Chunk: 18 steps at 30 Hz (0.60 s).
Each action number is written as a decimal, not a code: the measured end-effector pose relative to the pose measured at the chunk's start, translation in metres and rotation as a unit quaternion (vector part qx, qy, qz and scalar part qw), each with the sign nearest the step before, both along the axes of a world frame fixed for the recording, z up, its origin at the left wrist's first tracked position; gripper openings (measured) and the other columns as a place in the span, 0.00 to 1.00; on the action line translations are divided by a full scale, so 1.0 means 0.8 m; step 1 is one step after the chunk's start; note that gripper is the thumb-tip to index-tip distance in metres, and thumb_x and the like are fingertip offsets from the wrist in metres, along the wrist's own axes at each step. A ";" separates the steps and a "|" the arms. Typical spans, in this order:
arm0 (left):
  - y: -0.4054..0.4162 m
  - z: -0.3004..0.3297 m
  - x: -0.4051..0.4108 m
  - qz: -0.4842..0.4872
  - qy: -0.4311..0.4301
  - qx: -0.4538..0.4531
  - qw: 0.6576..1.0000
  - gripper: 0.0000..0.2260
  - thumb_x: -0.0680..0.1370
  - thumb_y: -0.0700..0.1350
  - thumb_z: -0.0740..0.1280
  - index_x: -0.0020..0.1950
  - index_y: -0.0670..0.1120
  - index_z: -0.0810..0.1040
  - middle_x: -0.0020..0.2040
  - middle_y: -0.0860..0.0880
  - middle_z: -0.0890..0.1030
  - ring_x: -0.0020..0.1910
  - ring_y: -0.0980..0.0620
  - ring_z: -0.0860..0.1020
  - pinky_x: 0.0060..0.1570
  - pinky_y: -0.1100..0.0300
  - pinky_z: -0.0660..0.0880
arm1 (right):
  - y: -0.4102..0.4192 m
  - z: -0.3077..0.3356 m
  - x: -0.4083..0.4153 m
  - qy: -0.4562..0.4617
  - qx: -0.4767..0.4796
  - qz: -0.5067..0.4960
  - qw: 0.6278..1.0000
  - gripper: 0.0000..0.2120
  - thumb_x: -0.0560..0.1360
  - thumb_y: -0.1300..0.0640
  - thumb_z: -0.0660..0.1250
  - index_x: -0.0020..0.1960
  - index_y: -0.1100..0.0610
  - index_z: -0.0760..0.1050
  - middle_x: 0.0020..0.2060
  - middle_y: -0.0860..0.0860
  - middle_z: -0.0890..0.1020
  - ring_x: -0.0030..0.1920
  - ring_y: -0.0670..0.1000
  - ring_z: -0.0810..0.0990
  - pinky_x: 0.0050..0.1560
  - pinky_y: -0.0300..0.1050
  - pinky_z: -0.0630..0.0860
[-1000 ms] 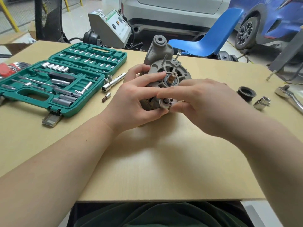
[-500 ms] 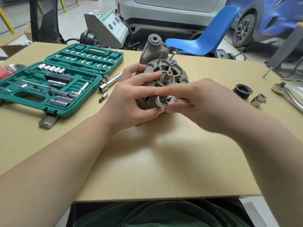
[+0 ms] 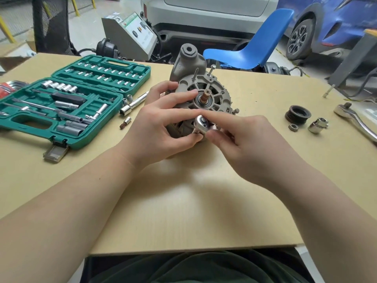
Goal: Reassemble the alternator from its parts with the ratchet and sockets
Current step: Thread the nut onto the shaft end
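Observation:
The grey alternator [image 3: 212, 92] stands on the table with its shaft end facing me and two long bolts [image 3: 211, 70] sticking up from its far rim. My left hand [image 3: 161, 127] grips the housing from the left, fingers over the front face, thumb at the near rim. A small chrome ratchet head [image 3: 202, 124] sits on the alternator's near edge. My right hand [image 3: 251, 137] pinches it, index finger stretched over its top and thumb underneath. What the ratchet head sits on is hidden.
An open green socket case [image 3: 67, 103] lies at the left, with an extension bar [image 3: 133, 104] and a small bit [image 3: 125, 122] loose beside it. At the right lie a black pulley [image 3: 297, 114], a nut [image 3: 293, 127], a socket [image 3: 318, 125] and a large ratchet [image 3: 355, 119].
My right hand has drawn back slightly toward me, so the small ratchet head shows more. My left hand keeps its hold on the housing.

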State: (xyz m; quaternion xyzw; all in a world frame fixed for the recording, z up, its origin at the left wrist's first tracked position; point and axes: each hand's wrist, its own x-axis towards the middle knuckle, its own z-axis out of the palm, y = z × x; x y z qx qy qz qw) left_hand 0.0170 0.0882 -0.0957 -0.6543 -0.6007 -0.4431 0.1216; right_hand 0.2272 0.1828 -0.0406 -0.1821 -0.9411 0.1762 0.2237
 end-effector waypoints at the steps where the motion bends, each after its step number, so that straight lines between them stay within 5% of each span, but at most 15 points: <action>1: 0.000 -0.001 0.000 0.001 0.000 0.000 1.000 0.18 0.74 0.47 0.81 0.63 0.48 0.88 0.70 0.48 0.82 0.73 0.34 0.70 0.76 0.56 0.66 | 0.001 0.008 -0.002 -0.027 0.026 -0.001 0.999 0.18 0.82 0.47 0.63 0.70 0.32 0.71 0.30 0.39 0.74 0.34 0.45 0.74 0.35 0.48 0.73; 6: 0.001 -0.001 -0.002 -0.008 0.001 0.004 1.000 0.19 0.74 0.50 0.81 0.65 0.54 0.86 0.71 0.49 0.81 0.73 0.34 0.70 0.76 0.53 0.66 | 0.000 0.034 -0.009 -0.103 0.103 -0.005 0.989 0.20 0.80 0.41 0.63 0.70 0.26 0.67 0.35 0.40 0.77 0.40 0.52 0.76 0.36 0.50 0.74; 12: 0.002 -0.004 -0.003 0.000 0.003 0.003 1.000 0.19 0.75 0.55 0.78 0.63 0.48 0.88 0.71 0.48 0.81 0.73 0.34 0.70 0.76 0.56 0.65 | 0.006 0.023 -0.004 -0.062 -0.009 -0.006 0.998 0.17 0.80 0.46 0.69 0.67 0.32 0.77 0.32 0.25 0.75 0.35 0.33 0.74 0.35 0.35 0.70; 15: 0.002 -0.004 -0.004 -0.003 0.006 0.004 1.000 0.19 0.76 0.54 0.77 0.63 0.47 0.88 0.71 0.48 0.81 0.74 0.34 0.70 0.76 0.53 0.66 | 0.002 0.015 -0.001 -0.036 -0.120 -0.007 0.992 0.16 0.80 0.47 0.70 0.66 0.34 0.78 0.32 0.45 0.81 0.29 0.46 0.78 0.30 0.38 0.73; 18: 0.001 -0.005 -0.006 -0.008 0.005 0.006 1.000 0.19 0.76 0.54 0.77 0.63 0.47 0.88 0.71 0.48 0.81 0.74 0.35 0.70 0.76 0.51 0.67 | -0.014 -0.002 0.000 0.015 -0.296 -0.007 0.955 0.16 0.81 0.52 0.69 0.66 0.37 0.78 0.31 0.53 0.82 0.25 0.52 0.80 0.27 0.42 0.74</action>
